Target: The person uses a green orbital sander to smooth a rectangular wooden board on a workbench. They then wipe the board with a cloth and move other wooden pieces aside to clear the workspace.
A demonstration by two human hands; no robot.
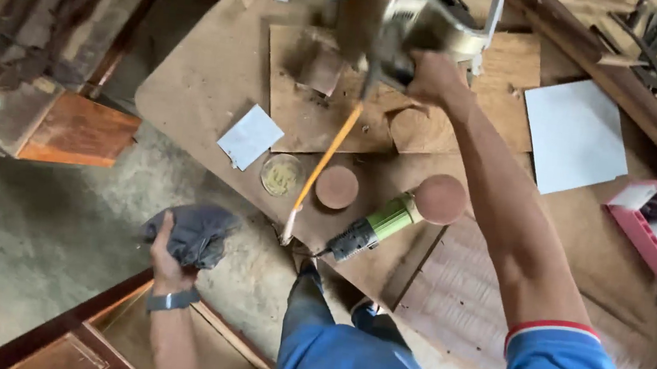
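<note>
Grey cloth (193, 233) is bunched in my left hand (168, 261), fingers closed around it, held low over the floor and off to the side of the counter (209, 72), where it is out of the way of the work up top. My right hand (433, 77) reaches far forward across the counter and is wrapped around a metal power tool (401, 16) (motion blur keeps me from telling its exact kind), with an orange cord (323, 163) hanging down from it toward the counter's near edge. I judge the arm is stretched out because the tool sits at the far side, over a plywood sheet (312, 112). Nearer me lie a green-bodied sander (377, 225) with a round reddish pad (440, 199), a second round disc (337, 187) just beside it, and a small round tin (282, 175). A white paper square (250, 136) rests near the tin, and a larger pale sheet (575, 137) lies well apart to the right.
</note>
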